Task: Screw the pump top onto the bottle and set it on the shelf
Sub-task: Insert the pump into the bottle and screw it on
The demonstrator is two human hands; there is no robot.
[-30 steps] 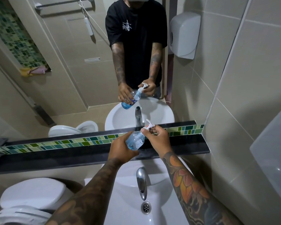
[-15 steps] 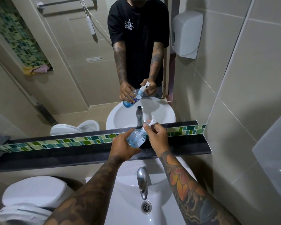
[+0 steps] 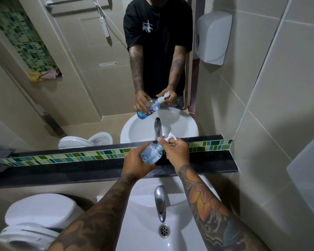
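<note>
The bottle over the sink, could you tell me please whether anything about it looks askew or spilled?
Nothing looks spilled. The bottle is tilted, neck up and to the right, simply because the left hand grips its body while the right hand works the white pump top at its neck, above the dark shelf.

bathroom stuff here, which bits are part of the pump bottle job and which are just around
In the job:
bottle, held tilted by the left hand
pump top, in the right hand fingers
black shelf, nothing set on it yet

Just around:
tap
sink
toilet
wall dispenser
</note>
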